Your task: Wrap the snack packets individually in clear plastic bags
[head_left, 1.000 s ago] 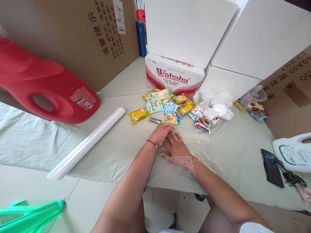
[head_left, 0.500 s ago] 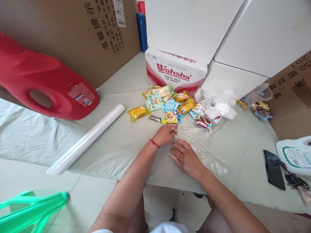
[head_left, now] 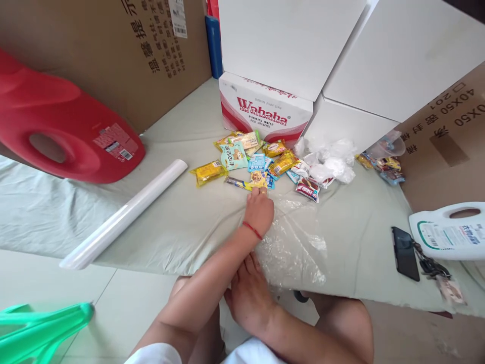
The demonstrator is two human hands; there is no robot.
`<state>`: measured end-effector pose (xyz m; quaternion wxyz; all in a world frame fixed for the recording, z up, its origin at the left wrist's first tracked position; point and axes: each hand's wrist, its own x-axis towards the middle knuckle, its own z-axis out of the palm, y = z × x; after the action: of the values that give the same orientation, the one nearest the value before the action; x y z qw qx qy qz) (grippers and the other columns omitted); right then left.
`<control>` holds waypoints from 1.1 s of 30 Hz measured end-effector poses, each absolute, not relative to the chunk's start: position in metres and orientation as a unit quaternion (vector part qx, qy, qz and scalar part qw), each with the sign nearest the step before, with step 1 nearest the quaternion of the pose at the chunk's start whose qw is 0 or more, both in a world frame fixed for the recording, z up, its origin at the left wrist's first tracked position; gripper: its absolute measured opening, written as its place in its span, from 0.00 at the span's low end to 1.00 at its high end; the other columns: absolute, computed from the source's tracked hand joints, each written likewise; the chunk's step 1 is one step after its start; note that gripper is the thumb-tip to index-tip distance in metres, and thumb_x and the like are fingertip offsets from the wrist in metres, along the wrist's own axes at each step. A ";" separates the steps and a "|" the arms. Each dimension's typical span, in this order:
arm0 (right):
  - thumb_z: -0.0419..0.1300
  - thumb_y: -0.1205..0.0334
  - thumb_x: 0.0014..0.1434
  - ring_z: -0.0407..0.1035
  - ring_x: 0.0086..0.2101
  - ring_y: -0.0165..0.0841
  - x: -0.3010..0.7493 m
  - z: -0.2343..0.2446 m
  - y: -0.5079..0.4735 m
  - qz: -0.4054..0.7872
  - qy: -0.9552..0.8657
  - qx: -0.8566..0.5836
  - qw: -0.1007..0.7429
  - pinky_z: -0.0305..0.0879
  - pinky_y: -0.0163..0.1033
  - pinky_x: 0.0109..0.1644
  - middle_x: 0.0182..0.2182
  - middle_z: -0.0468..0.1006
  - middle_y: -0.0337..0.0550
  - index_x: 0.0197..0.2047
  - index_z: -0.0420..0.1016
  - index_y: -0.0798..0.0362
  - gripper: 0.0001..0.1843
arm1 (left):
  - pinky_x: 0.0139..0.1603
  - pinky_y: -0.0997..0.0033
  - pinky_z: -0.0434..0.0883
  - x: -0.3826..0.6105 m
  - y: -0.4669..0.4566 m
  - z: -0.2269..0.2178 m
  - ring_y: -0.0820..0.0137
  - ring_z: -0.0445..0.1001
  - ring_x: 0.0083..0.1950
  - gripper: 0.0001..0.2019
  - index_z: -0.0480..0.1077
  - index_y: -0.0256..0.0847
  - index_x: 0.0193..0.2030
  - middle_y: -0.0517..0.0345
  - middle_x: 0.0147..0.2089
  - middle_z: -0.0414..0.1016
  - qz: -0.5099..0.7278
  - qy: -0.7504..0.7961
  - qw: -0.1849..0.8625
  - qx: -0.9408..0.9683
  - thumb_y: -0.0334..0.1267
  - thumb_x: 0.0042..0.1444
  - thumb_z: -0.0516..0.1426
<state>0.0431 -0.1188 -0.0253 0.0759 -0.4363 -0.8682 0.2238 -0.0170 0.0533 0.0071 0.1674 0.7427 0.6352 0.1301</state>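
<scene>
My left hand (head_left: 259, 207), a red string at its wrist, rests on the far end of a clear plastic bag (head_left: 299, 237) lying flat on a pale green cloth (head_left: 170, 217). Its fingers are curled down at the bag's edge, just short of a yellow cookie packet (head_left: 259, 178) at the front of a pile of snack packets (head_left: 261, 156). My right hand (head_left: 248, 296) is drawn back to the cloth's near edge, at the bag's near end. My left forearm crosses over it and hides its fingers.
A white roll (head_left: 125, 212) lies left of the hands, with a red jug (head_left: 64, 131) beyond it. A Wahaha carton (head_left: 265, 114), white boxes (head_left: 288, 40) and crumpled white bags (head_left: 333, 162) stand behind the snacks. A phone (head_left: 404, 246), keys (head_left: 432, 265) and a white jug (head_left: 447, 232) lie right.
My right hand has slid back along the plastic bag toward my body, from the bag's middle to the cloth's near edge. The left hand stays at the bag's far end.
</scene>
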 end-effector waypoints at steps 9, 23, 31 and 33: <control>0.65 0.45 0.61 0.57 0.69 0.51 0.079 0.001 -0.129 0.333 -0.872 -0.358 0.020 0.61 0.51 0.71 0.69 0.65 0.58 0.69 0.67 0.58 0.39 | 0.58 0.51 0.68 -0.006 0.020 -0.019 0.53 0.69 0.60 0.15 0.74 0.36 0.54 0.41 0.56 0.75 0.175 0.653 0.122 0.727 0.39 0.68 0.52; 0.49 0.54 0.74 0.53 0.71 0.47 0.183 -0.027 0.061 0.038 -0.857 -0.509 0.072 0.49 0.62 0.73 0.71 0.62 0.53 0.71 0.64 0.54 0.27 | 0.75 0.29 0.30 -0.027 0.028 -0.033 0.57 0.53 0.78 0.25 0.63 0.47 0.71 0.47 0.76 0.59 0.201 0.605 0.114 0.762 0.47 0.72 0.43; 0.47 0.55 0.74 0.67 0.60 0.46 0.189 -0.013 0.053 0.052 -0.808 -0.544 0.220 0.64 0.58 0.66 0.58 0.77 0.56 0.57 0.77 0.57 0.23 | 0.76 0.32 0.30 -0.035 0.037 -0.035 0.57 0.55 0.77 0.26 0.63 0.47 0.72 0.47 0.75 0.61 0.210 0.618 0.117 0.749 0.49 0.72 0.43; 0.49 0.56 0.74 0.70 0.55 0.44 0.178 0.011 0.038 0.071 -0.814 -0.526 0.236 0.67 0.55 0.62 0.51 0.81 0.53 0.54 0.79 0.54 0.20 | 0.76 0.32 0.31 -0.035 0.037 -0.035 0.57 0.55 0.77 0.26 0.63 0.46 0.72 0.48 0.75 0.62 0.213 0.613 0.122 0.751 0.49 0.72 0.43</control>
<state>0.1776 0.0383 0.0113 0.2364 -0.5256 -0.8142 0.0706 -0.0347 0.0367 -0.0346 0.1217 0.7506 0.6134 0.2135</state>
